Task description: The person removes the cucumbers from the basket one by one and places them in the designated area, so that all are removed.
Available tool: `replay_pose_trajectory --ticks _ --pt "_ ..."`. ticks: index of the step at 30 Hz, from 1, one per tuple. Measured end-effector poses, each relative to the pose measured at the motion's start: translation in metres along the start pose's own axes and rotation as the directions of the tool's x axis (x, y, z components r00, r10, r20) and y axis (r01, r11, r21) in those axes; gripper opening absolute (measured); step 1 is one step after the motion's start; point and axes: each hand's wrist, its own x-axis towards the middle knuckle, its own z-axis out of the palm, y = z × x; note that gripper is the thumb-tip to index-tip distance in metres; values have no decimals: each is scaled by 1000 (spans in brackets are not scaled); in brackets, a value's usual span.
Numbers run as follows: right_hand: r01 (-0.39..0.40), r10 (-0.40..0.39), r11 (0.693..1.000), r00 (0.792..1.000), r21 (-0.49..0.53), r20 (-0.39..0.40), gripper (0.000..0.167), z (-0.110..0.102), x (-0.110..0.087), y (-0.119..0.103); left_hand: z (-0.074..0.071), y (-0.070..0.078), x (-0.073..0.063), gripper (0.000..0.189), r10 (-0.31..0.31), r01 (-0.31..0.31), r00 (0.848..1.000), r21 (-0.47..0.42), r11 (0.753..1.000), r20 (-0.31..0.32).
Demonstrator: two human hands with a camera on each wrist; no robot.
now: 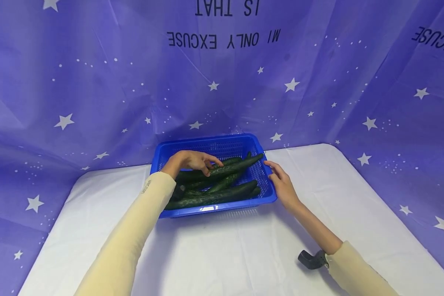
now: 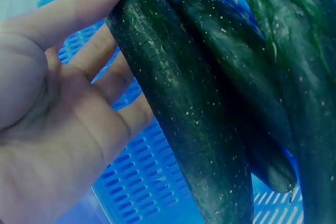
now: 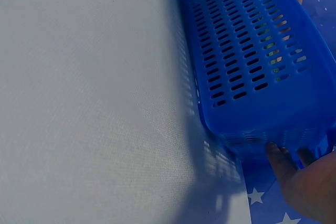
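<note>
A blue plastic basket (image 1: 240,204) with slotted walls holds several dark green cucumbers (image 1: 214,198). My left hand (image 1: 196,160) reaches in over its left side. In the left wrist view, the thumb (image 2: 100,1) presses on the upper face of one cucumber (image 2: 173,98), while the other fingers pass behind it. That cucumber lies along the back of the pile, its tip near the right rim. At the basket's right end, my right hand (image 1: 284,187) grips the rim. In the right wrist view, fingers (image 3: 281,161) of that hand touch the end wall.
A white cloth (image 1: 222,255) covers the table under the basket. Purple curtains with white stars (image 1: 214,86) stand close behind the basket and along both sides. A dark camera (image 1: 312,260) is strapped at the right wrist.
</note>
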Motion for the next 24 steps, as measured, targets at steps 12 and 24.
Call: replay_pose_trajectory --ticks 12,24 --pt "14 -14 1000 1000 27 -5 48 1 1 2 -11 5 -14 59 110 -107 990 46 993 -88" --pt "24 -24 999 1000 25 -11 47 0 0 2 -24 6 -52 56 292 -296 918 28 955 -266"
